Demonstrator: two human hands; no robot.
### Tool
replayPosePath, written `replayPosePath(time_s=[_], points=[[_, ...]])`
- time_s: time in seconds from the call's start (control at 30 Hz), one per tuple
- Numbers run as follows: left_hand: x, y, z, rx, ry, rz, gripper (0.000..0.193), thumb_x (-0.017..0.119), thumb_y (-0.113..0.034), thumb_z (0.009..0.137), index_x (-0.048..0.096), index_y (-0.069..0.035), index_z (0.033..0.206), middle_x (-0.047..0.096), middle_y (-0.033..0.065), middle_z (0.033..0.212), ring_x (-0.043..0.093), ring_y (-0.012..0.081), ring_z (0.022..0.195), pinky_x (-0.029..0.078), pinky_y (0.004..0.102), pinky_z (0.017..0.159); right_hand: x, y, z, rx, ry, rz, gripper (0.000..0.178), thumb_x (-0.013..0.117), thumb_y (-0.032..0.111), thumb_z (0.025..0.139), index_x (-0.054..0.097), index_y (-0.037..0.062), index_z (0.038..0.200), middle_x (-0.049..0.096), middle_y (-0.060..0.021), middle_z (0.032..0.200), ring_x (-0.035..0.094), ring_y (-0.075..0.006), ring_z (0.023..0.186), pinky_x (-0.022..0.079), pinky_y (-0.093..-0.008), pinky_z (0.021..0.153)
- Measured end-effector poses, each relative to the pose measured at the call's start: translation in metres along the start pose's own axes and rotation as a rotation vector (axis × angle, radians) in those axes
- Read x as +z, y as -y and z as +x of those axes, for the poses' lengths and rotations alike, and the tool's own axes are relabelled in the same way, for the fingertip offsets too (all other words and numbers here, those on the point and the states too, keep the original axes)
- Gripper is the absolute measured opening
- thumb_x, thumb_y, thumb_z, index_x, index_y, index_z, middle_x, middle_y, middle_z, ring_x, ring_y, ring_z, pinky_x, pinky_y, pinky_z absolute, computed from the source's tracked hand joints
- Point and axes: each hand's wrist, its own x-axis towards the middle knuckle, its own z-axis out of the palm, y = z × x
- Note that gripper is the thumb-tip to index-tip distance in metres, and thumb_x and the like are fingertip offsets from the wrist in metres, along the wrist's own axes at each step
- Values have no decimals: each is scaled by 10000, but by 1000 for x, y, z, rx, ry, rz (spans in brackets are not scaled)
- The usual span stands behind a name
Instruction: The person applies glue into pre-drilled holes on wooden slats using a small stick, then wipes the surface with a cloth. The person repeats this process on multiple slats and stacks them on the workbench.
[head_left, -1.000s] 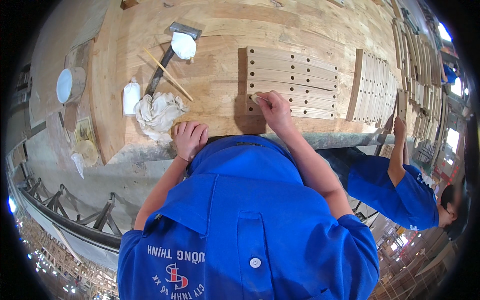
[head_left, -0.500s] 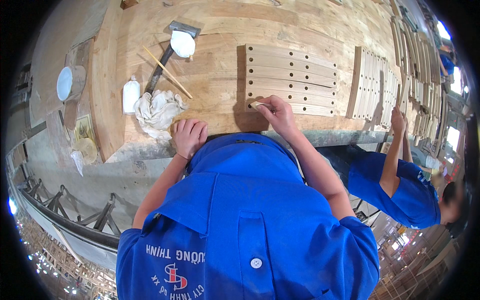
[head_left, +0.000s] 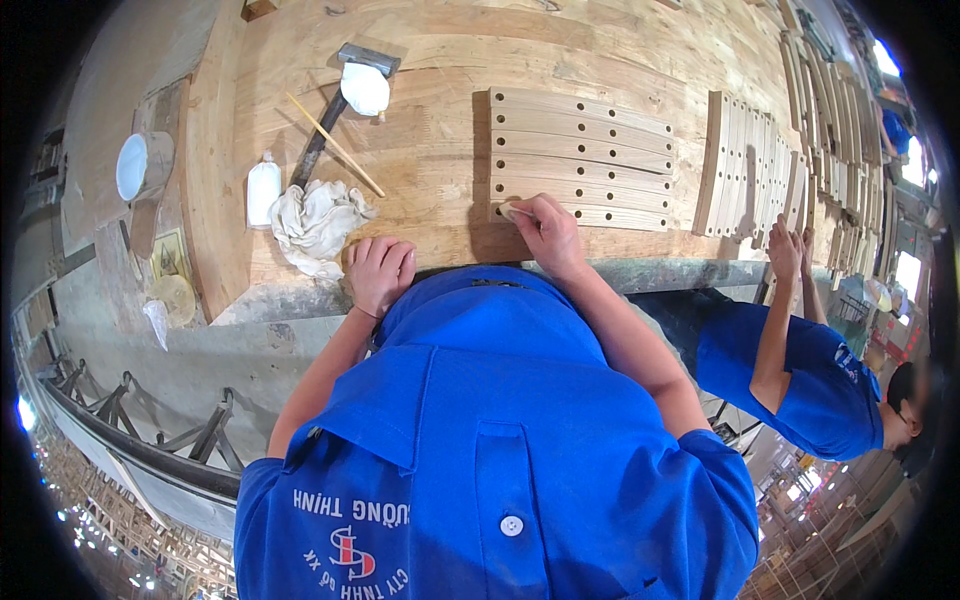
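Note:
My right hand (head_left: 549, 234) pinches a small pale piece (head_left: 513, 211) over the left end of the nearest slat, close to its end hole. What exactly this piece is I cannot make out. That slat belongs to a set of pale wooden slats (head_left: 545, 168) lying side by side, with dark round holes along them. At the bench's near edge my left hand (head_left: 379, 273) lies with fingers flat on the wood, holding nothing. Beside it is a crumpled whitish cloth (head_left: 318, 222).
Left of the slats lie a hammer (head_left: 322, 135) with a white bag (head_left: 365, 89) over it, a thin stick (head_left: 335, 145) and a white bottle (head_left: 264, 192). A white tub (head_left: 143, 165) stands further left. On the right are more slats (head_left: 740, 170) and a co-worker (head_left: 800, 370) in blue.
My right hand has shifted slightly left and its fingers have turned over the slat's end. My left hand stays put. The co-worker's hands have moved a little left and nearer.

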Motion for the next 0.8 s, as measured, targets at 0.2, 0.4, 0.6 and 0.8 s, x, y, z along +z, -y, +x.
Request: replayPosePath(time_s=[0.2,0.4,0.6,0.8], points=[[-3,-3,-1,-26,34,-18,120,710,-158,762,665,-167,873,593,10,874,549,229,836,392,383,758,0,-15,4,122,-102,606,155,614,128,947,639,64,1086,631,-80,934,604,-177,754,510,-314,675],[-3,-1,2,-2,28,26,103,712,-185,748,667,-195,840,591,-12,859,551,217,828,395,374,750,-28,-12,17,614,-156,1377,289,509,189,1010,534,52,1264,584,-73,924,543,-148,727,492,-291,649],[-2,-1,1,-6,53,27,113,710,-188,749,665,-192,852,590,-6,859,554,225,841,400,384,761,-52,-18,40,579,-213,1408,311,564,165,979,539,15,1250,586,-64,933,559,-124,775,515,-270,673],[-4,-2,1,3,60,-22,123,694,-174,767,658,-149,881,589,44,882,552,261,865,398,405,784,-68,-43,72,531,-403,1016,317,563,188,988,548,-10,1236,621,-47,834,560,-91,636,499,-237,586]])
